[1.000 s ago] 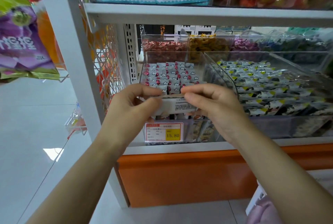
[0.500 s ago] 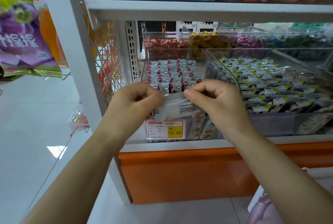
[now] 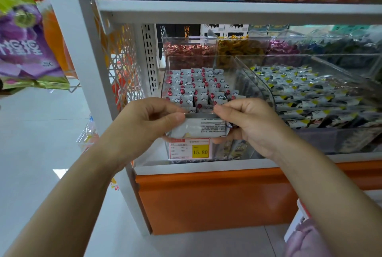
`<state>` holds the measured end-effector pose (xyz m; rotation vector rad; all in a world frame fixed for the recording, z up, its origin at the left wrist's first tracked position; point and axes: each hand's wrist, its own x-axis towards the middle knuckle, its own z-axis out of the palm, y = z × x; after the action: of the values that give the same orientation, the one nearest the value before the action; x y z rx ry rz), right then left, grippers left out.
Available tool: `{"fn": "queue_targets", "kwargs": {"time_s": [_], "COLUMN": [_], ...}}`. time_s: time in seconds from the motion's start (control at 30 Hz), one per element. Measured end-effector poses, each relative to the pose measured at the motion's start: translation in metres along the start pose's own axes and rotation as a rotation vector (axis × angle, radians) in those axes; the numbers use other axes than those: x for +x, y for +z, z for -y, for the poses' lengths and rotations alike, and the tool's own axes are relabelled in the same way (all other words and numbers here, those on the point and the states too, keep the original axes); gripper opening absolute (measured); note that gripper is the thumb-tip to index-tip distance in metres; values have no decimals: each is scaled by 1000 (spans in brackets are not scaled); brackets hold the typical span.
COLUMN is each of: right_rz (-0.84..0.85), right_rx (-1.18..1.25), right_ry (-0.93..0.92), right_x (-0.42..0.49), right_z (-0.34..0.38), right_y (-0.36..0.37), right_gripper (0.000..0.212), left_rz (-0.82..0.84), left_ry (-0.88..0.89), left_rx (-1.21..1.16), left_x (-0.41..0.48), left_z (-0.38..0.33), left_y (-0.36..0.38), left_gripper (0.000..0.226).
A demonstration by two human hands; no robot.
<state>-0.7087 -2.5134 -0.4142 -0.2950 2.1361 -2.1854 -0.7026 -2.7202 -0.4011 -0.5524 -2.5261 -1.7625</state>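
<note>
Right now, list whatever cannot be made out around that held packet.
Head view:
- the packet: its print is too small to read; both ends are covered by the left hand and the right hand.
- the price tag: only 15.80 reads; other text is too small.
- the pink item, lower right: cut off by the frame edge.

Bright, even shop light falls from above, casting only faint shadows. A pale glare patch lies on the floor (image 3: 60,173) below and left of the left hand (image 3: 144,130). The clear bin (image 3: 254,83) just behind the right hand (image 3: 250,126) carries a soft sheen. Both hands are fairly sharp. Far left of them the purple bag (image 3: 24,50) smears with blur, and the shelf post (image 3: 88,60) leans from wide-angle bending.
</note>
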Motion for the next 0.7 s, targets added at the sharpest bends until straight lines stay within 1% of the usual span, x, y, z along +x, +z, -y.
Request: {"fn": "queue_targets", "kwargs": {"time_s": [0.13, 0.2, 0.27, 0.37, 0.43, 0.5, 0.53, 0.57, 0.6, 0.63, 0.67, 0.7], "right_rz": [44, 39, 54, 127, 70, -83, -175, -268, -343, -401, -441, -458], "right_rx": [93, 102, 121, 155, 88, 63, 49, 8, -51, -112, -168, -216], "right_ry": [83, 88, 54, -51, -131, -228, -275, -323, -364, -397, -417, -435], "right_x": [-1, -1, 0, 2, 3, 4, 4, 5, 4, 4, 3, 4], "right_z": [3, 1, -1, -2, -3, -4, -3, -3, -2, -2, -1, -1], "right_y": [-5, -7, -9, -13, -15, -17, -18, -21, -23, -24, -25, -25], "right_gripper": [23, 28, 33, 37, 42, 34, 26, 17, 7, 3, 6, 9], "left_rz": [14, 10, -34, -167, -242, -330, -373, -402, -396, -350, -279, -203], "left_ry": [28, 17, 10, -11, -5, 69, 139, 216, 283, 319, 301, 247], "left_rx": [41, 38, 45, 10, -62, -33, 79, 260, 459, 631, 754, 844], "left_x": [1, 1, 2, 4, 7, 10, 13, 16, 20, 24, 27, 30], "left_z": [2, 3, 4, 4, 1, -2, -1, 1, 4, 8, 12, 17], "left_y": [2, 4, 4, 6, 11, 17, 19, 20, 21, 22, 24, 26], "left_gripper": [24, 23, 16, 18, 22, 24, 25, 27, 29, 32, 36, 39]}}
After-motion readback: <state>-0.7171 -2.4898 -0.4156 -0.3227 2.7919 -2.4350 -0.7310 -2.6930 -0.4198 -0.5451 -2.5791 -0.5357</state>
